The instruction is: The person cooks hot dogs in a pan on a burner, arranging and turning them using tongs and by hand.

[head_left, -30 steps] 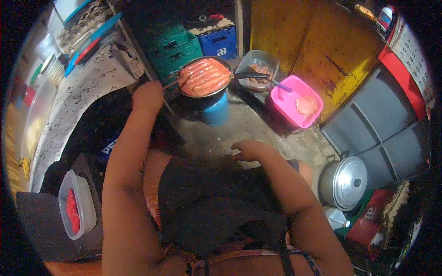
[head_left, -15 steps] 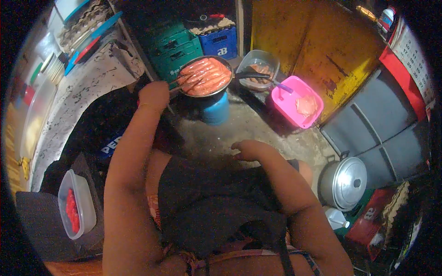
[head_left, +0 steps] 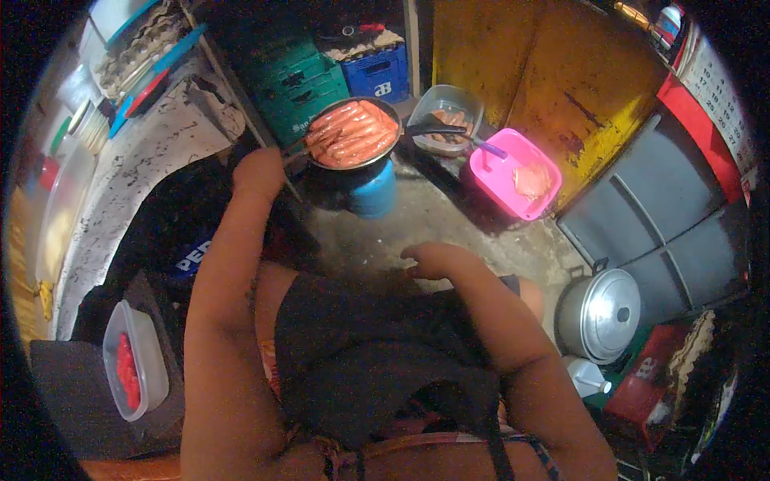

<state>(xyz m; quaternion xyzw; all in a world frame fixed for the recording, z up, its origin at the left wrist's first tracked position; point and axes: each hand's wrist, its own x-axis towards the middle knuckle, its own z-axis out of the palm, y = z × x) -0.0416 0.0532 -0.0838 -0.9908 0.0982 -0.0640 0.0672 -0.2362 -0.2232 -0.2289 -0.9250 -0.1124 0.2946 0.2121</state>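
Note:
My left hand [head_left: 259,172] is closed around a slim utensil [head_left: 296,152] that looks like tongs. Its far end reaches the left side of a frying pan [head_left: 353,167]. Reddish sausages [head_left: 353,132] fill the pan, which sits above a blue gas cylinder [head_left: 373,192]. The pan's black handle [head_left: 433,128] points right, over a clear plastic tub [head_left: 449,100] with more sausages inside. My right hand [head_left: 433,261] hangs near my right knee, holding nothing, with its fingers loosely bent and apart.
A pink basin [head_left: 487,180] with plastic wrapping stands right of the pan. Green crates [head_left: 301,88] and a blue crate [head_left: 377,76] stand behind. A lidded pot [head_left: 577,313] is at my right; a tub of red items [head_left: 156,377] lies at my left.
My left hand and the utensil have shifted slightly left and down, away from the sausages' middle. The view has moved a little. My right hand stays in place.

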